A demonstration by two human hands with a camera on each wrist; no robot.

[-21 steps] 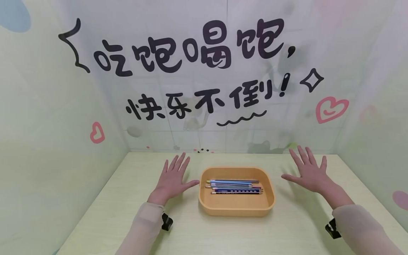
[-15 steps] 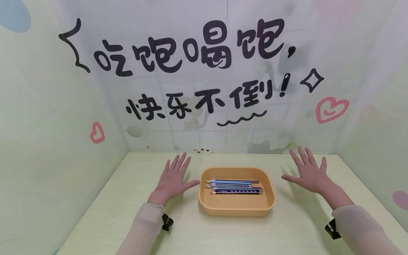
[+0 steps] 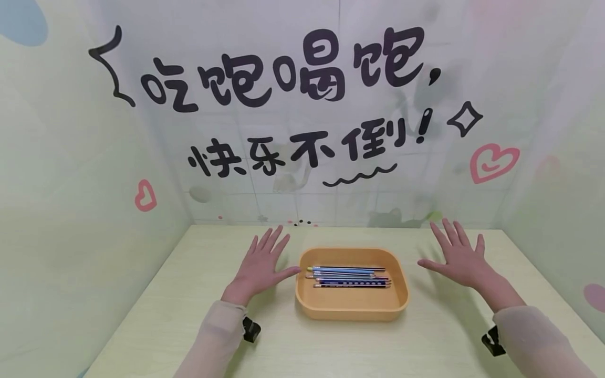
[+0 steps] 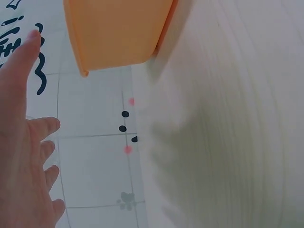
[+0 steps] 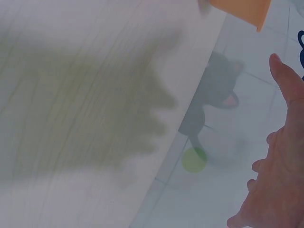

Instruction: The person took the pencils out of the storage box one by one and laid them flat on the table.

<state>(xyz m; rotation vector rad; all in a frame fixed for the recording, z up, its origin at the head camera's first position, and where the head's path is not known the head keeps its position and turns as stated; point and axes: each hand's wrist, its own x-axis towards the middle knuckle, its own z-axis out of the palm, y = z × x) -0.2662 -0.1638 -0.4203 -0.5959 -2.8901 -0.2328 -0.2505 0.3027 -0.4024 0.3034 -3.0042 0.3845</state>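
An orange plastic tray [image 3: 352, 314] stands on the pale wooden table, and several pencils [image 3: 350, 278] in blue and dark tones lie side by side in it. My left hand [image 3: 257, 268] hovers palm down over the table just left of the tray, fingers spread, thumb tip overlapping the tray's rim in the head view. My right hand [image 3: 463, 260] is held likewise on the right, farther from the tray, its thumb pointing toward it. Neither hand holds anything. In the left wrist view the tray wall [image 4: 116, 33] shows above the left hand [image 4: 26, 142].
Printed wall sheets enclose the table [image 3: 331, 349] at the back and both sides. Black lettering [image 3: 293, 84] and pink hearts [image 3: 493, 163] decorate them. A black clip-like device [image 3: 251, 329] sits at the left wrist, another [image 3: 493, 341] at the right.
My left hand has shifted slightly to the right, toward the tray. The right hand stays almost where it was, and the tray and pencils have not moved.
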